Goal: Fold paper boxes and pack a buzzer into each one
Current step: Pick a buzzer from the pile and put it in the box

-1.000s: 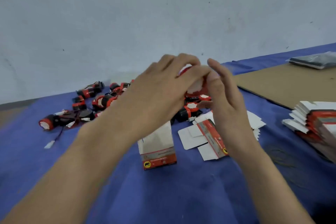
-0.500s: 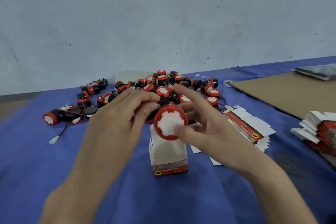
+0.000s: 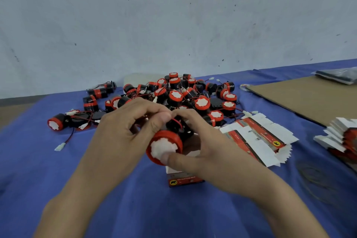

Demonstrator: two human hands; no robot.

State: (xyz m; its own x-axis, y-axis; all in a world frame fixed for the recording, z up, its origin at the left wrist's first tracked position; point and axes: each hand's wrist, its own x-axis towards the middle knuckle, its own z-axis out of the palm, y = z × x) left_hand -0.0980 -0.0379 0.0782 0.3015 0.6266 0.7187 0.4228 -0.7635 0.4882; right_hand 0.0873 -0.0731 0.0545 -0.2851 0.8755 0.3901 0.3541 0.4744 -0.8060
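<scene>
A black buzzer with a red rim and white face (image 3: 164, 146) is held just above a small folded paper box (image 3: 183, 178) that stands upright on the blue cloth, mostly hidden behind my hands. My right hand (image 3: 204, 150) grips the buzzer, thumb on its white face and fingers curled over the black body. My left hand (image 3: 127, 133) pinches the buzzer's red and black wires at its back. A pile of several more buzzers (image 3: 181, 96) lies behind.
Flat unfolded boxes (image 3: 258, 137) lie right of my hands, with a taller stack (image 3: 342, 137) at the right edge. A brown cardboard sheet (image 3: 309, 96) and a dark packet (image 3: 340, 76) are at back right. Loose buzzers (image 3: 58, 121) sit at the left. A grey wall stands behind.
The buzzer has tilted so its white face points toward me and lower over the box. My left fingers closed onto its wires and my right fingers wrapped over its body.
</scene>
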